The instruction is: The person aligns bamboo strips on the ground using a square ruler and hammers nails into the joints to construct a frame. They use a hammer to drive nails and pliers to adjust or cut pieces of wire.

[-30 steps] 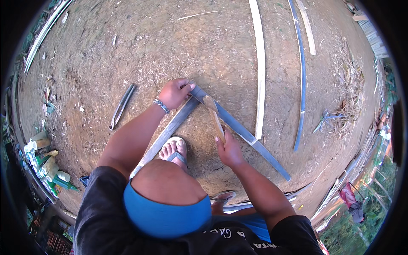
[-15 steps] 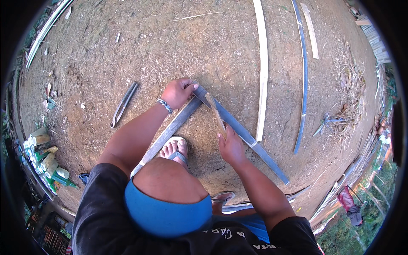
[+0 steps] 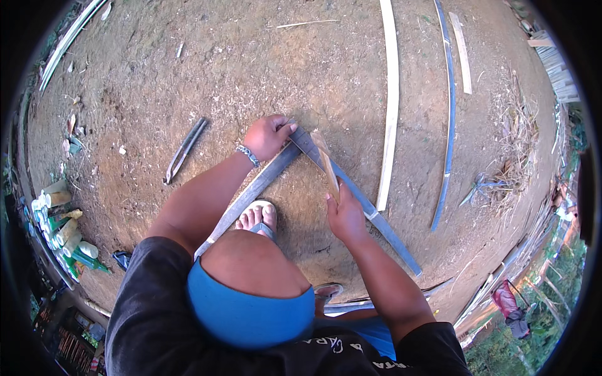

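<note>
Though apart, two hands (image 3: 268, 136), two overlapping strips (image 3: 392, 239), one gripped stick (image 3: 328, 164).

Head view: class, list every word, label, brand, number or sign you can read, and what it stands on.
Black shirt: white lettering, only partly in view; I do not copy its words out.
Slanting dark strip, wooden piece in the right hand: no lettering shows.
Green bottles: too small to tell.

At the centre we see a stick (image 3: 328, 166) of rough-looking wood, and toward 4 o'clock a smooth, dull grey slat (image 3: 395, 245). Our bracelet (image 3: 248, 155) at 10 o'clock is shiny metal, our blue shorts (image 3: 251, 313) at 7 smooth cloth.
</note>
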Available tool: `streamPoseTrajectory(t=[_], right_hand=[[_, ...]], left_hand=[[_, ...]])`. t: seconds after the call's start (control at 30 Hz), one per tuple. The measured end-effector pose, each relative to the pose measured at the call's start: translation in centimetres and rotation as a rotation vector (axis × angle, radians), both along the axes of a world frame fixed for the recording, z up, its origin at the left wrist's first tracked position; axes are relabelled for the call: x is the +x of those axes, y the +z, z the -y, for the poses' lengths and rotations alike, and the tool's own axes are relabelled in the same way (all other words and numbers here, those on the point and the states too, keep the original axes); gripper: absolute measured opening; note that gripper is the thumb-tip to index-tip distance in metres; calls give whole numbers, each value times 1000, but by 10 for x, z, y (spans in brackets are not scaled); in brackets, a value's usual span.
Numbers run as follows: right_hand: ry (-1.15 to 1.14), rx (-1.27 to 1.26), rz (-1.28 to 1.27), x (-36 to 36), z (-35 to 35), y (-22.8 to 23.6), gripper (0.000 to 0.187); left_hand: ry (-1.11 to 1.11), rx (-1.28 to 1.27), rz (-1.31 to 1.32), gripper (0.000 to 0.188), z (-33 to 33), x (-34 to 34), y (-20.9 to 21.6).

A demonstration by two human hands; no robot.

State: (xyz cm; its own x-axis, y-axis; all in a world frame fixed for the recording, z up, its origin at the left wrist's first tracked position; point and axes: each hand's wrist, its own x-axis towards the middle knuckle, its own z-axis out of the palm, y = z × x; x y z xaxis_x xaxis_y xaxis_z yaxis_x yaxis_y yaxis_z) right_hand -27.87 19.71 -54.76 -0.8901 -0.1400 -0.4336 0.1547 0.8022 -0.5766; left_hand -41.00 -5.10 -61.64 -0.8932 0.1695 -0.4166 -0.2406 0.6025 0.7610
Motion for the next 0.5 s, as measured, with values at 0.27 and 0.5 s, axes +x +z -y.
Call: streamPoseTrajectory(t=[0.27,0.5], right_hand=[[-25,96,347,-10,13,13,48],[-81,-40,-59,11,5,11,48]], left_hand=[[61,81,40,32,-1,2,-2],[9,-8,23,30,0,1,0]])
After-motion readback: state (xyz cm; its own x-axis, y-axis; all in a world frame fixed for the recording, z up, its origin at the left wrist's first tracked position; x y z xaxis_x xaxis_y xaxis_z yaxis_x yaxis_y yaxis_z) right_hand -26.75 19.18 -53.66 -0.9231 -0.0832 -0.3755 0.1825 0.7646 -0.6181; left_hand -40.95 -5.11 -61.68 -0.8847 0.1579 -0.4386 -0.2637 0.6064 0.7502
